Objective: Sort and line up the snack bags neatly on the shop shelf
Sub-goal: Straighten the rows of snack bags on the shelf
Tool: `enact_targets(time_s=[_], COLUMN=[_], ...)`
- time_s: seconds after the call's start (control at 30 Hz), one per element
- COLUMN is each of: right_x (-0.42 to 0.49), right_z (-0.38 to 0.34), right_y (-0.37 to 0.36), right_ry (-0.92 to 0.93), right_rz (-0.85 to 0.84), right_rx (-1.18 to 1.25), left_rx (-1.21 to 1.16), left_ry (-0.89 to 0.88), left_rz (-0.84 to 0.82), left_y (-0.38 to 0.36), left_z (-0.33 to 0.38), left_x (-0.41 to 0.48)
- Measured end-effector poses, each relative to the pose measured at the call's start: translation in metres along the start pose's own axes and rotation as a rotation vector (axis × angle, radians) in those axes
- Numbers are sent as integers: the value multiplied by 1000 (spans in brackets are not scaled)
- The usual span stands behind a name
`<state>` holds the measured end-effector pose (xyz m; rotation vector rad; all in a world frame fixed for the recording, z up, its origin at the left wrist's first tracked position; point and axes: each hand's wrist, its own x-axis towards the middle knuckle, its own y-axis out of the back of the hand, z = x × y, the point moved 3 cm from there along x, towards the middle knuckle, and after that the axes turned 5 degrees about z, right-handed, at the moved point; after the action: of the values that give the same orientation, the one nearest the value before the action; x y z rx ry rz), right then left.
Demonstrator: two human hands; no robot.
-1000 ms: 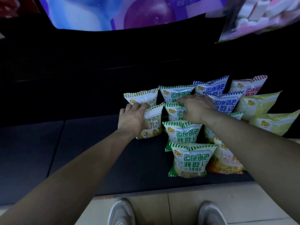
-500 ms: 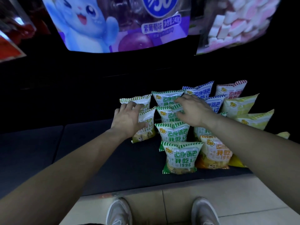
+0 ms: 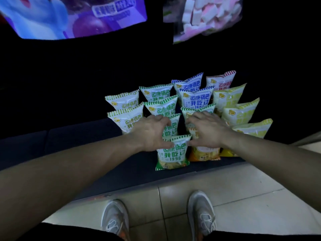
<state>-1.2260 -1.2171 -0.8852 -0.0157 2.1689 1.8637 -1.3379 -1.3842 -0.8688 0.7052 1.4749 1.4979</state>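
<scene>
Pinched at its top left corner by the left hand (image 3: 151,134): the front green bag (image 3: 172,153), thumb on the near face, fingers hooked over the top of the second green bag (image 3: 172,126) right behind. Right hand (image 3: 208,131) spread, fingers straight and fanned over the bag tops of the next column, thumb tip touching the front green bag's top right corner.

Front green bag upright, nearest of a column of green bags reaching toward the far side. Only a narrow strip of dark shelf (image 3: 86,136) deck between it and the near edge, then the drop to the floor tiles (image 3: 243,188). Orange bag (image 3: 203,154) just beside it on the right, sides touching. Further right, yellow bags (image 3: 241,113) stepped one behind another. Blue bags (image 3: 196,98) and a red-striped bag (image 3: 220,80) at the far end of the block. Two pale green bags (image 3: 126,119) in a short column just left of the left hand. Left of these, a wide run of dark deck crossed by one seam.

Upper half of the orange bag covered by the right palm. Under the right fingers, a bag with a green-striped top seam, print hidden. Far part of the shelf lost in darkness, back wall not to be made out. Above, blurred and cut by the top edge: a purple pack (image 3: 78,18) and a pack of pink and white cubes (image 3: 205,14). Both forearms cut off by the frame sides. Grey shoes (image 3: 202,211) on the tiles, toes close to the shelf front.
</scene>
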Motion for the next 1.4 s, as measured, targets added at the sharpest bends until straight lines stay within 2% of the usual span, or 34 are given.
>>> enact_targets(time_s=[0.13, 0.23, 0.3, 0.53, 0.77, 0.9, 1.03, 1.23, 1.4], right_x=[-8, -11, -9, -12, -24, -29, -41, -71, -70], right_z=[32, 38, 36, 34, 35, 54, 104, 150, 154], right_y=[-4, -11, -15, -19, -22, 2, 25, 3, -15], right_ry=[-57, -35, -10, 88, 95, 15, -118, -219, -178], right_rz=[-49, -47, -39, 19, 46, 54, 28, -125, -103], right_rx=[-172, -351, -386, -355, -261, -78, 59, -105, -340], left_rx=[93, 168, 200, 190, 253, 238, 179, 118, 159], left_ry=[8, -11, -18, 50, 71, 113, 19, -26, -35], left_rz=[-10, 3, -1, 11, 3, -2, 150, 132, 74], left_y=[-27, -42, -50, -50, -52, -44, -26, -29, -41], left_z=[23, 32, 35, 33, 45, 56, 86, 119, 125], left_x=[-4, -2, 0, 1, 2, 9, 27, 60, 77])
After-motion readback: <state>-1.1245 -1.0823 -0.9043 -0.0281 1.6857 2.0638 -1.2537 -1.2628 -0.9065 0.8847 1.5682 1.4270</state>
